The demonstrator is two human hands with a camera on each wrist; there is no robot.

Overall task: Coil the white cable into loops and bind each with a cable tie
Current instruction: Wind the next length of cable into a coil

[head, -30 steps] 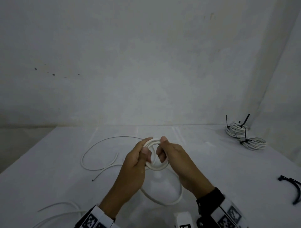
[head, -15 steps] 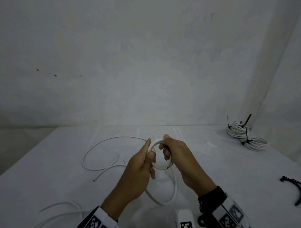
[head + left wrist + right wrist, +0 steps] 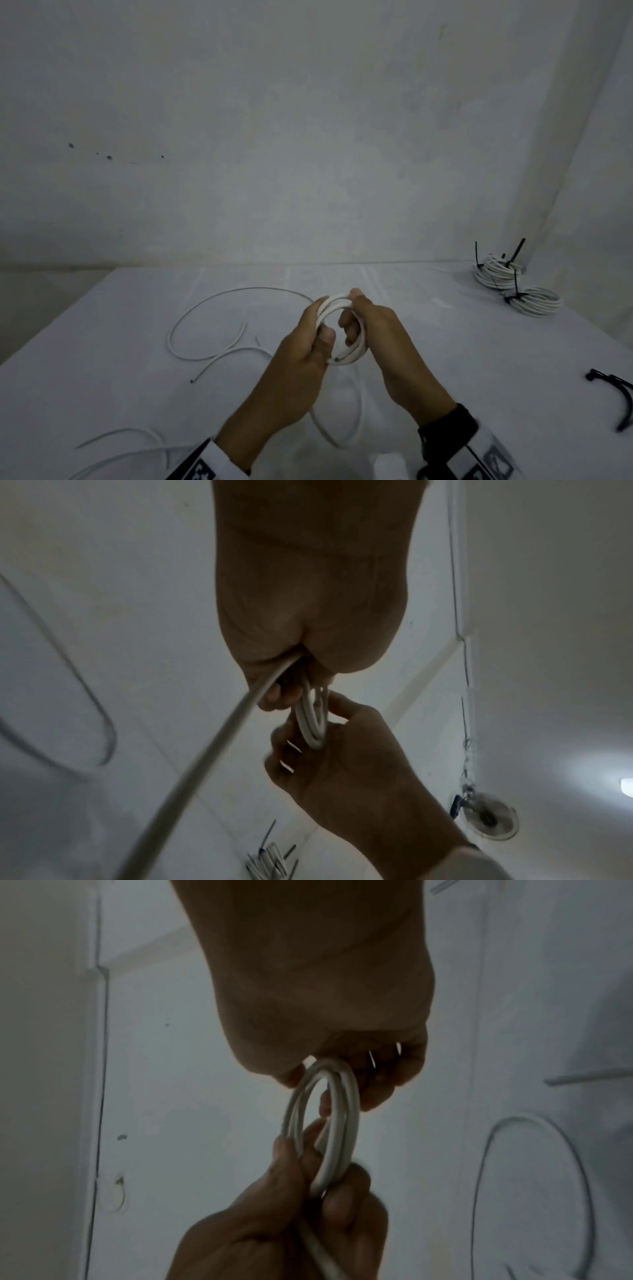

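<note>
Nearest the camera, loose white cable [image 3: 356,411] sags in a slack bight at 6 o'clock, below both wrists, and rests on the white table [image 3: 445,359]. More strands of white cable lie at 8 o'clock by the left sleeve.

Just above the bight, both hands hold a small coil [image 3: 342,329] clear of the table surface. The left hand [image 3: 301,356] grips the coil's left side, with the thumb pressed over the strands and the fingers curled behind them. The right hand [image 3: 380,329] pinches the coil's top between thumb and forefinger, while its other fingers curl through and around the right side. In the right wrist view the coil [image 3: 329,1123] shows several turns lying flat against one another. In the left wrist view one strand [image 3: 205,750] leaves the left hand [image 3: 308,615] towards the camera; the right hand [image 3: 342,764] sits opposite. A cut end appears to protrude at the coil's lower edge, although the head view is too soft to confirm it.

At 10 o'clock, the free cable length [image 3: 212,315] curves in a wide arc on the table, and an end lies near 9 o'clock.

At 3 o'clock, black cable ties [image 3: 616,401] lie near the table edge.

Farthest, at 2 o'clock, two bound coils [image 3: 517,287] rest touching each other, each cinched by a black tie, close to the wall [image 3: 308,137].
</note>
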